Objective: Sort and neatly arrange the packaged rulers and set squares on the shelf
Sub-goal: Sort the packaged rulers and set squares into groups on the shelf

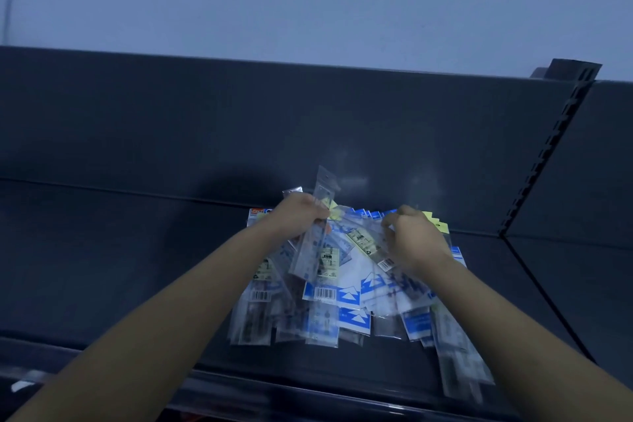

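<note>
A narrow ruler packet [313, 250] is gripped upright in the left hand [299, 216], presumably lifted clear for sorting, while a second packet [364, 238] is pinched by the right hand [419, 240] above the mixed heap [346, 312] lying on the dark shelf [120, 250].

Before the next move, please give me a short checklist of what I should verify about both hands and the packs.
1. Left hand has a firm grip on one ruler pack: ok, the fingers are curled round it and it is lifted.
2. Right hand holds a single pack: cannot tell, the curled fingers hide the contact.
3. Pile is sorted and aligned: not ok, the packs overlap at mixed angles.
4. Right-end packs lie inside the front edge of the shelf: cannot tell, that part is blurred.
</note>
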### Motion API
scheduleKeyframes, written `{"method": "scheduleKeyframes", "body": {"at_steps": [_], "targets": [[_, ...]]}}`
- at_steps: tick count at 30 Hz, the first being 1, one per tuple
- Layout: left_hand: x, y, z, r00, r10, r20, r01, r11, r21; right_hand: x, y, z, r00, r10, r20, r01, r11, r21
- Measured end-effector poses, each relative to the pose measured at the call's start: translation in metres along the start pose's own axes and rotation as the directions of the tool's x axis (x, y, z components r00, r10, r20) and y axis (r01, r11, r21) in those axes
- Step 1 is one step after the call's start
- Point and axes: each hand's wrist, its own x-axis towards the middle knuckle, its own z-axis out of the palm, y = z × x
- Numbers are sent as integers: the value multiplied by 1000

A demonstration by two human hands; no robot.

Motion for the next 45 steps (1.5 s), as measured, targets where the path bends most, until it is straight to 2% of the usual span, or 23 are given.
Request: {"method": "scheduleKeyframes", "body": {"at_steps": [1, 3, 6, 14, 17, 18, 19, 21, 24, 28, 31, 35, 39, 41, 43, 45], "targets": [[-1, 1, 2, 1000, 6, 1, -6, 1000, -1, -1, 0, 0, 999, -49, -12, 50, 998, 33], [-2, 4, 7, 1000, 11, -2, -11, 1000, -17, -4, -4, -1, 992, -103, 76, 99, 993, 57], [-2, 9, 15, 999, 2, -39, -3, 999, -36, -5, -13, 0, 982, -82, 169, 78, 997, 30], [0, 25, 15, 1000, 17, -13, -20, 975, -221, -4, -15, -10, 986, -78, 150, 73, 997, 35], [5, 31, 15, 999, 31, 33, -19, 953, -301, -5, -1, -19, 998, -24, 66, 11, 983, 185], [7, 33, 16, 998, 38, 46, -21, 947, -322, -5, 5, -23, 998, 21, 58, -39, 944, 327], [10, 35, 18, 997, 48, 55, -27, 941, -338, -6, 12, -28, 994, 74, 75, -101, 862, 496], [14, 39, 28, 993, 79, 91, -38, 924, -380, -11, 25, -37, 965, 170, 202, -264, 635, 726], [22, 46, 56, 984, 89, 156, 1, 865, -503, -25, 47, -43, 923, 207, 324, -382, 392, 837], [26, 60, 108, 976, 84, 203, 54, 804, -592, -53, 83, -50, 890, 247, 382, -440, 252, 862], [25, 71, 150, 966, 108, 234, 73, 758, -649, -82, 123, -61, 892, 176, 416, -450, 289, 845], [22, 94, 210, 956, 118, 267, 96, 737, -669, -118, 188, -76, 918, 167, 359, -394, 308, 866], [23, 125, 271, 952, 199, 235, 5, 753, -658, -159, 272, -88, 928, 182, 326, -371, 360, 856], [18, 140, 305, 926, 235, 295, -50, 852, -521, -181, 319, -95, 924, 201, 326, -381, 398, 835], [12, 152, 342, 876, 242, 417, -110, 942, -317, -201, 368, -102, 920, 241, 309, -386, 432, 815], [7, 163, 379, 822, 205, 531, -156, 978, -136, -217, 412, -108, 915, 283, 287, -392, 463, 795]]}}
